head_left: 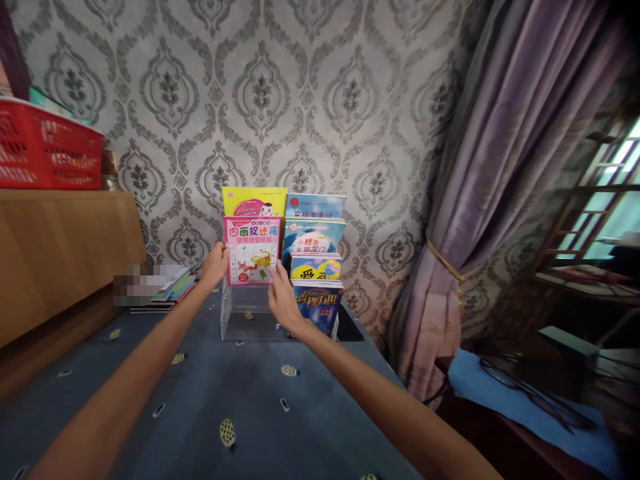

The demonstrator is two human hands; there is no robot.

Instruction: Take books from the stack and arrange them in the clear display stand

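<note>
A pink picture book (pixel 253 253) with a fox and a yellow tiger on its cover is upright between my two hands. My left hand (pixel 215 265) grips its left edge, and my right hand (pixel 284 299) holds its lower right edge. Behind it a yellow book (pixel 255 199) stands in a clear acrylic tiered rack (pixel 227 317). The rack's right side holds a stepped row: a light blue book (pixel 317 205), a teal book (pixel 314 237), a blue and yellow book (pixel 316 268) and a dark blue book (pixel 323 307) in front.
A stack of books (pixel 173 287), partly blurred out, lies on the dark blue cloth (pixel 200 400) to the left. A wooden cabinet (pixel 70 243) bears a red basket (pixel 50 150). Behind the dark flat object (pixel 350 327) right of the rack hangs a purple curtain (pixel 480 173).
</note>
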